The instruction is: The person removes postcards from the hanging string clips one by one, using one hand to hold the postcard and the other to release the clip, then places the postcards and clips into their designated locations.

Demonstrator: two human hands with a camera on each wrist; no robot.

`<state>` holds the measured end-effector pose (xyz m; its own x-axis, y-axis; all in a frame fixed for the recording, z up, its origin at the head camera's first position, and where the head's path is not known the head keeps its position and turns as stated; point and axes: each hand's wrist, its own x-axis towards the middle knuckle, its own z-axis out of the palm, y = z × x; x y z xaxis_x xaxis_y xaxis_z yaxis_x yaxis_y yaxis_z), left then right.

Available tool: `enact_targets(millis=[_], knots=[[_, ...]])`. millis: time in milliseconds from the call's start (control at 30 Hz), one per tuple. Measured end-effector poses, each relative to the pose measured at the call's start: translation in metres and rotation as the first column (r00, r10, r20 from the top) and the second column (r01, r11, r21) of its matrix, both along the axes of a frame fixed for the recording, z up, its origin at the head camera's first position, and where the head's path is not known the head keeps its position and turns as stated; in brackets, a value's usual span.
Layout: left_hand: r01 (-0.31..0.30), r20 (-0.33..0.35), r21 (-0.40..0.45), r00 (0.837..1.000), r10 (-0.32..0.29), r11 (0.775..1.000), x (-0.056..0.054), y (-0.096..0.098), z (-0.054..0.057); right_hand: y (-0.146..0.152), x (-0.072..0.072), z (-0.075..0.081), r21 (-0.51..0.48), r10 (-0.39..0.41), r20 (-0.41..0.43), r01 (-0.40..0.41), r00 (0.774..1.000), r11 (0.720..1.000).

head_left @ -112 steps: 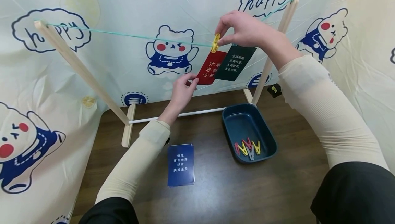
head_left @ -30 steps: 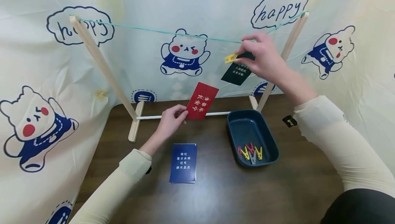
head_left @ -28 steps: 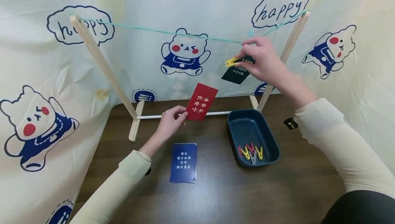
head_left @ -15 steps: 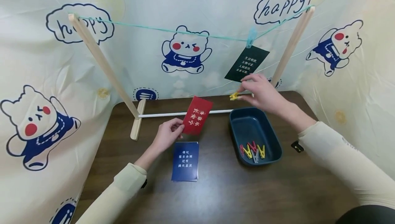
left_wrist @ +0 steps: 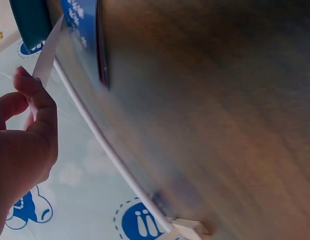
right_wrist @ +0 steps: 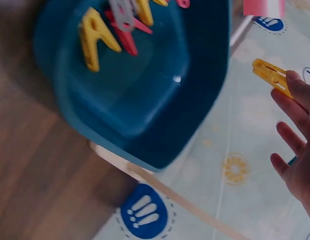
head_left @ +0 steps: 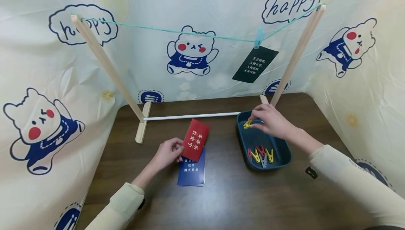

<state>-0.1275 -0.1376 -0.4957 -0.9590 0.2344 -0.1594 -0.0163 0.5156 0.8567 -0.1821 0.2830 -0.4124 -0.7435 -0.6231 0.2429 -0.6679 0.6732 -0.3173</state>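
Observation:
My left hand [head_left: 168, 153] pinches a red card [head_left: 197, 140] by its left edge, holding it so that it overlaps the stack of blue cards [head_left: 191, 173] in the head view. From the left wrist, the card appears nearly edge-on beside the thumb. My right hand [head_left: 270, 119] pinches a yellow clothespin [head_left: 247, 124] between thumb and fingers, over the far part of the dark blue tray [head_left: 242, 145]. Several clothespins [head_left: 263, 159] in red, yellow and grey lie in that tray. A dark green card [head_left: 255, 64] hangs from the line under a light blue clothespin [head_left: 259, 39].
A turquoise string [head_left: 152, 29] spans two wooden posts [head_left: 107, 68], with a white rod [head_left: 190, 116] joining their feet. The brown table [head_left: 221, 205] backs onto a printed cloth [head_left: 136, 64].
The yellow clothespin and red card have come off the string. My left hand has lowered the card to the blue stack; my right has brought the clothespin down over the tray.

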Motion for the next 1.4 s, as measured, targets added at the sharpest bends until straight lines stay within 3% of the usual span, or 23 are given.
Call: enact_targets(millis=[167, 300, 567, 867, 1033, 1200, 1300, 1400], knots=[[-0.001, 0.032, -0.031, 0.999, 0.002, 1.000, 0.005, -0.007, -0.007, 0.006, 0.006, -0.014, 0.046, -0.044, 0.088, 0.040, 0.995, 0.998], [0.030, 0.055, -0.112, 0.998, -0.024, 0.993, 0.008, -0.011, -0.011, 0.011, 0.009, -0.024, 0.081, -0.067, 0.147, 0.055, 0.987, 0.995], [0.160, 0.145, -0.290, 0.982, -0.122, 0.944, 0.013, -0.016, -0.013, 0.015, 0.014, -0.034, 0.167, -0.070, 0.325, 0.016, 0.943, 0.986], [0.298, 0.260, -0.238, 0.937, -0.235, 0.924, 0.015, -0.020, -0.013, 0.016, 0.018, -0.036, 0.227, -0.045, 0.463, -0.069, 0.885, 0.971], [0.348, 0.308, -0.202, 0.910, -0.278, 0.915, 0.016, -0.022, -0.015, 0.017, 0.019, -0.036, 0.236, -0.040, 0.572, -0.117, 0.820, 0.965], [0.361, 0.336, -0.190, 0.898, -0.285, 0.913, 0.017, -0.021, -0.016, 0.016, 0.022, -0.038, 0.212, -0.043, 0.659, -0.131, 0.751, 0.969], [0.361, 0.337, -0.195, 0.898, -0.283, 0.912, 0.017, -0.021, -0.017, 0.017, 0.023, -0.039, 0.200, -0.036, 0.672, -0.135, 0.739, 0.970], [0.360, 0.340, -0.198, 0.898, -0.280, 0.912, 0.017, -0.020, -0.017, 0.017, 0.024, -0.040, 0.195, -0.026, 0.665, -0.140, 0.747, 0.971]])
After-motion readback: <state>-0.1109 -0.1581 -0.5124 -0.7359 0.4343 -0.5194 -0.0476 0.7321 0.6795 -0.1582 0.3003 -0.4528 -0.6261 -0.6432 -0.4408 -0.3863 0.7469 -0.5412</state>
